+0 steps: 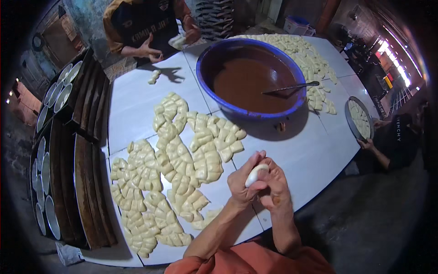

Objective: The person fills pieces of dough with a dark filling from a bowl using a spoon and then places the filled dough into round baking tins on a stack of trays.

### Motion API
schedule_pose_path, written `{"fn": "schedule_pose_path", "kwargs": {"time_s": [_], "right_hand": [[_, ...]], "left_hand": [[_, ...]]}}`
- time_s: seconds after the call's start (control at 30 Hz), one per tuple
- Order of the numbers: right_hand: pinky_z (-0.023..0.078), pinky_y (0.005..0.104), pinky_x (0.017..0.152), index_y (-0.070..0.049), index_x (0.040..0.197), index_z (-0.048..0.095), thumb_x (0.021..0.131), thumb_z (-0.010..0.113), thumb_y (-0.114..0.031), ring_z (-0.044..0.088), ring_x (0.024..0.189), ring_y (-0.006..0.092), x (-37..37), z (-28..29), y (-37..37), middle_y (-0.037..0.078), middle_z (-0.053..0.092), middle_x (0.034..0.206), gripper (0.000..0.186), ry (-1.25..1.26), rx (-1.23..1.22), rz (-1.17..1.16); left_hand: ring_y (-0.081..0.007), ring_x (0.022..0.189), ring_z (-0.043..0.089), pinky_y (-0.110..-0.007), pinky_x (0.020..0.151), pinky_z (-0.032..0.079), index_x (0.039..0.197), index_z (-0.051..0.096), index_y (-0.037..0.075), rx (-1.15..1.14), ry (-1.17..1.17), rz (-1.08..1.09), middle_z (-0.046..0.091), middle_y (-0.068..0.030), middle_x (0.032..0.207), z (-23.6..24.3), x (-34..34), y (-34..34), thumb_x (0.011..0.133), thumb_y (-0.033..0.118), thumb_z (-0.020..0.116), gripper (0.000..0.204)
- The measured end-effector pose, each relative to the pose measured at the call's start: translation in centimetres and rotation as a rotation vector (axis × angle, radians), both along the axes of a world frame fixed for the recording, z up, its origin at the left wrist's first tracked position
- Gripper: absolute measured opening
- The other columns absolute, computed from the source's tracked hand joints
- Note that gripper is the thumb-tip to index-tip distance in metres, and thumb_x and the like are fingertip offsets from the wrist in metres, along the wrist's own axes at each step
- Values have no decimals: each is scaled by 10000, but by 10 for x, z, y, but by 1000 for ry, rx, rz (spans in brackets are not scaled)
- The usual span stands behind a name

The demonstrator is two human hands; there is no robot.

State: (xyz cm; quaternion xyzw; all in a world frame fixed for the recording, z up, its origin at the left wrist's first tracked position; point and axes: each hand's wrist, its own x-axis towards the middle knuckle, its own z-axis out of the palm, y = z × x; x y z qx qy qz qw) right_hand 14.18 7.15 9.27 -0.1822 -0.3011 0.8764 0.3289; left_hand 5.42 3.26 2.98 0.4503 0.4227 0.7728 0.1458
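- Left hand point(242, 184) and right hand point(277, 185) clasp a pale dough piece point(256, 176) over a white table point(296, 150).
- A blue basin point(253, 113) holds brown mixture point(239, 82) and a dark utensil point(295, 86).
- At right, a co-worker point(401, 141) grips a round pan point(350, 121).

Left forearm point(214, 227) was slanted forward and rightward, right forearm point(286, 230) extended almost straight ahead, both bare; left hand point(240, 181) and right hand point(277, 185) were held cupped together, fingers point(250, 163) curled, wrists point(282, 209) set apart

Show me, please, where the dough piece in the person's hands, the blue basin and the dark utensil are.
Dough piece point(251, 177): head view, on its pale exposed side.
Blue basin point(248, 112): head view, on its near rim.
Dark utensil point(295, 86): head view, on its handle.
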Motion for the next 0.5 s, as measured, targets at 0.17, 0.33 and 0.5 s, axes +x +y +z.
{"fn": "schedule_pose_path", "kwargs": {"time_s": [0.17,0.33,0.5], "right_hand": [[494,248,768,-36,1062,573,910,645,-89,605,862,105,-24,13,61,34,611,922,176,-128,125,-43],[454,248,654,-39,1036,588,935,595,-194,558,727,80,-63,12,193,26,621,850,185,-564,776,-64],[488,329,773,-22,997,641,847,611,-240,630,847,179,-92,-6,245,123,668,895,267,-1220,1236,512]], "left_hand": [[-176,1040,628,-297,895,514,1474,341,-19,-152,-370,-216,608,-159,1256,-9,4,34,919,288,688,723],[-136,955,646,-260,795,536,1437,415,8,-507,-600,-327,614,-136,1220,-6,-19,9,1010,135,535,461],[-140,959,627,-277,839,523,1272,580,8,-658,-467,-169,656,-113,1098,-27,-45,-10,1028,195,511,315]]}}
